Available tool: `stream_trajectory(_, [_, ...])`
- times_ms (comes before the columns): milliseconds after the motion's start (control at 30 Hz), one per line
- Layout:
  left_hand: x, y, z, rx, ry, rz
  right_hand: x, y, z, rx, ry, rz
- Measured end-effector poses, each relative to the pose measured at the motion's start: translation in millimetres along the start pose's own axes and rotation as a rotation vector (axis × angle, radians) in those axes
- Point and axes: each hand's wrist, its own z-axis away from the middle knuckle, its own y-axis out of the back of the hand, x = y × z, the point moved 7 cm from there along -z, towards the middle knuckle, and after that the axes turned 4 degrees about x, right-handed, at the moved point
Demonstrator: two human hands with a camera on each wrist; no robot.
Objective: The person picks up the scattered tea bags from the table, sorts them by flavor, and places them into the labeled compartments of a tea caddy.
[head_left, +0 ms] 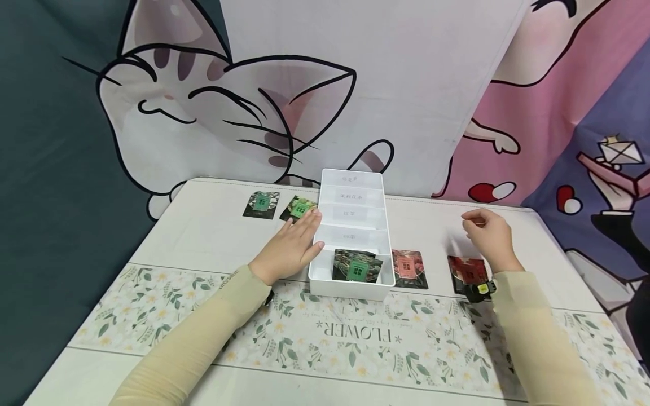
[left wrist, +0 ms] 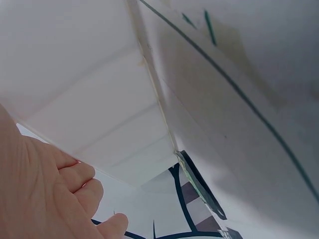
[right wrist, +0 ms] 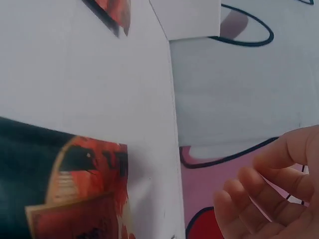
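The white divided box [head_left: 352, 225] stands near the middle of the bench [head_left: 203, 237], its long side running away from the person, and serves as the landmark here. It has four compartments. The one nearest the person holds a single dark sachet with a green label [head_left: 357, 266]; the three behind it look bare apart from small paper labels on their floors. Those labels carry short printed characters, too small to read.

Judging by how things lie, the sorting is at an early stage: one sachet is in, four are out on the bench. Just right of the box lies a pink-red sachet [head_left: 409, 268]; further right, a dark red sachet [head_left: 467, 273] lies partly under the right wrist. Left of the box's far half sit two green ones, a dark green sachet [head_left: 261, 204] and a lighter green sachet [head_left: 299, 209] close to the box wall.

The left hand [head_left: 294, 247] lies flat with fingers straight against the box's left wall, fingertips over the edge of the lighter green sachet, gripping nothing. The right hand [head_left: 490, 235] hovers well right of the box above the dark red sachet, fingers loosely curled and empty; the right wrist view shows them apart.

The floral strip of cloth in front of the box bears the word "FLOWER", upside down to the person. A cartoon cat backdrop [head_left: 213, 107] hangs behind the box.
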Motion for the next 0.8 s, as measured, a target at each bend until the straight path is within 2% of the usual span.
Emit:
stream_trajectory(167, [1.2, 0.3, -0.2, 0.009, -0.006, 0.007, 17, 2, -10, -0.066, -0.087, -0.134])
stream_trajectory(300, [1.6, 0.4, -0.4, 0.009, -0.007, 0.01, 31, 6, -17, -0.09, -0.133, -0.159])
stream_trajectory(400, [1.7, 0.2, -0.7, 0.006, -0.006, 0.005, 36, 10, -21, -0.074, -0.128, -0.096])
stream_trajectory(600, [2.3, 2.0, 0.4, 0.021, -0.014, 0.005, 39, 20, -28, -0.004, -0.07, 0.116])
stream_trajectory(800, [2.0, 2.0, 0.9, 0.018, -0.016, -0.002, 51, 24, -32, 0.005, -0.106, 0.134])
